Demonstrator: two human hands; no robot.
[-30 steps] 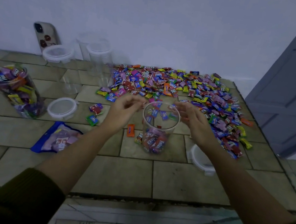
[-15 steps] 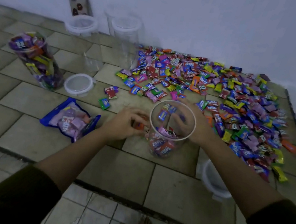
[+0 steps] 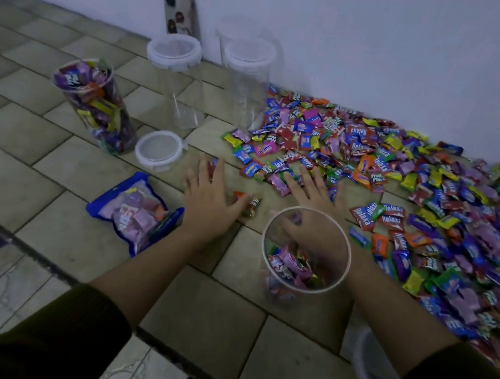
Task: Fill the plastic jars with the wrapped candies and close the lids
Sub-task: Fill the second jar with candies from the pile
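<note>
Head view: both hands are laid flat with fingers spread, nothing grasped; the left hand (image 3: pixel 207 202) rests palm down on the tiled slab (image 3: pixel 50 157); the right hand (image 3: pixel 310 195) lies just beyond the open jar (image 3: pixel 345 263) and is partly seen through its clear wall; the jar stands upright, mouth up, with candies covering only its bottom; the candy pile (image 3: pixel 406 188) spreads ahead and to the right, its near edge at the right fingertips; a few stray candies (image 3: pixel 248 203) lie between the hands, beside the left thumb; the right hand is judged nearer the pile; wrappers are glossy, crinkled, pillow-shaped; the jar is smooth, transparent, cylindrical; a white-rimmed lid (image 3: pixel 376 373) lies by the right forearm.
</note>
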